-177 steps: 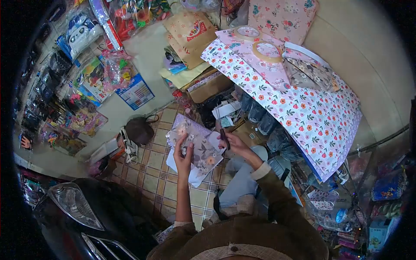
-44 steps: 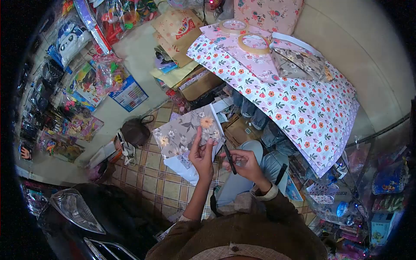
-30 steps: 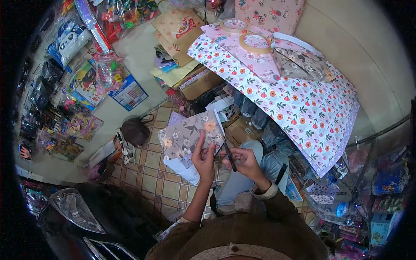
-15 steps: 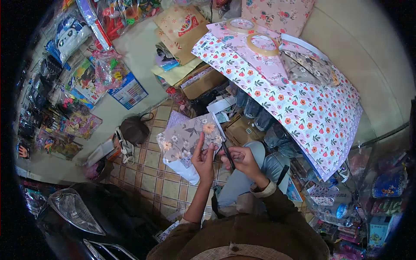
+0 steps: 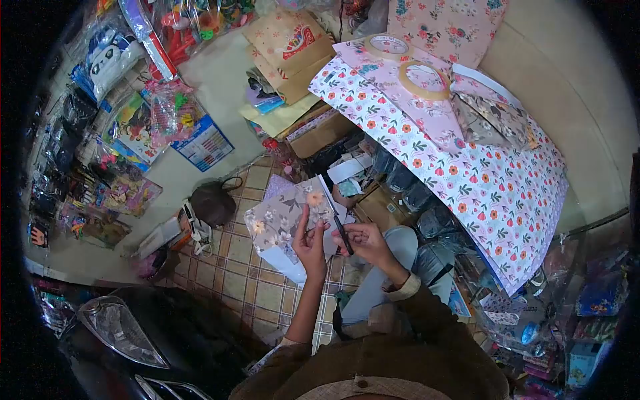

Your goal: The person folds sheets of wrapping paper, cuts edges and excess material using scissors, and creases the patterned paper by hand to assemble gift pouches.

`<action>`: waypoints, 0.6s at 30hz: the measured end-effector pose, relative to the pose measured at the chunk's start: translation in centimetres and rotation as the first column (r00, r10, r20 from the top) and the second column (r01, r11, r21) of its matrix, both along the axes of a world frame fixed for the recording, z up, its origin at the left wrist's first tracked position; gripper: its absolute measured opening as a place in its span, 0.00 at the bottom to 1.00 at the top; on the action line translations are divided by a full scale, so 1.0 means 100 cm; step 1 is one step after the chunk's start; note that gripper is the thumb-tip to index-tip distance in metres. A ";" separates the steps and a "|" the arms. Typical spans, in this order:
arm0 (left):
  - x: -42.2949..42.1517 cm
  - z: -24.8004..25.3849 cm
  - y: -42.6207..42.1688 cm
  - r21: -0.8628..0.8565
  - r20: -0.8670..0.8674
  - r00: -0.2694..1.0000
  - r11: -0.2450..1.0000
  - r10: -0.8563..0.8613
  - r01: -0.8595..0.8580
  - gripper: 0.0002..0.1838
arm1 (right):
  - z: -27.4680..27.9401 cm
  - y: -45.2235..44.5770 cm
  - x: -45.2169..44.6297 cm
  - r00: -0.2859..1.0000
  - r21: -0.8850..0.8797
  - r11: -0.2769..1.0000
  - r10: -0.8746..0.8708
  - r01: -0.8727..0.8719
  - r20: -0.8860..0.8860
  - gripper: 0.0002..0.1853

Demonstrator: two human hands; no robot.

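Grey floral paper is held out over the tiled floor, its right edge along the scissors. My left hand lies against the paper's lower right part, thumb and forefinger raised, gripping its edge. In my right hand are dark-handled scissors, their blades pointing up and away along the paper's edge. A white piece of paper hangs below the floral sheet, and a purple patterned piece shows behind it.
White floral sheets cover the surface at the right, bearing two tape rolls. A cardboard box stands below. A brown bag lies on the floor at left. A black motorbike is at lower left; packaged goods hang beyond.
Over the last seconds the floral paper has been turned and the scissors have come to its right edge. Lately the scissors and right hand have shifted slightly left, and the view has shifted a little.
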State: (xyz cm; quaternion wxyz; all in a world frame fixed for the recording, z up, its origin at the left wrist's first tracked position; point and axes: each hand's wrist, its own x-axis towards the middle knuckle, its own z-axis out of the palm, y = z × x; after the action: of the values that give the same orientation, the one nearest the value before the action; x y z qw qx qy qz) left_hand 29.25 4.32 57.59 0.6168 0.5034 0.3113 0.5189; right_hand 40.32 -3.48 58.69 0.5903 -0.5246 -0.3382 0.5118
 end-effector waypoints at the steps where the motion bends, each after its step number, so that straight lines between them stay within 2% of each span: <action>1: 0.001 -0.001 0.003 -0.006 -0.002 1.000 1.000 0.005 -0.005 0.25 | -0.002 0.003 0.000 1.000 0.020 1.000 0.003 -0.003 0.009 0.12; 6: 0.001 -0.007 0.013 -0.022 0.006 1.000 0.999 0.027 -0.027 0.24 | -0.005 0.015 0.001 0.998 0.052 0.999 0.009 -0.013 0.067 0.11; 11: -0.001 -0.018 0.023 -0.035 0.012 0.999 0.998 0.049 -0.049 0.25 | -0.041 0.033 0.004 0.995 0.105 0.994 0.031 -0.041 0.096 0.11; 14: -0.006 -0.027 0.026 -0.040 -0.004 0.998 0.997 0.070 -0.070 0.24 | -0.051 0.042 0.005 0.996 0.016 0.998 0.064 -0.065 0.060 0.11; 17: -0.016 -0.028 0.029 0.029 -0.076 0.995 0.998 0.063 -0.061 0.24 | -0.066 0.035 0.008 0.996 0.147 0.986 0.083 -0.077 -0.033 0.13; 18: -0.019 -0.024 0.028 0.059 -0.109 0.993 0.997 0.054 -0.047 0.24 | -0.057 0.032 0.008 0.997 0.107 0.991 0.080 -0.079 -0.010 0.14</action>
State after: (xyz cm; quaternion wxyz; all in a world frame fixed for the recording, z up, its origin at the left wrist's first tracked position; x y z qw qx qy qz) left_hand 27.35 7.12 55.16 0.5708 0.5405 0.3428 0.5143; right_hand 41.16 -0.31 52.94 0.5992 -0.4747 -0.3815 0.5198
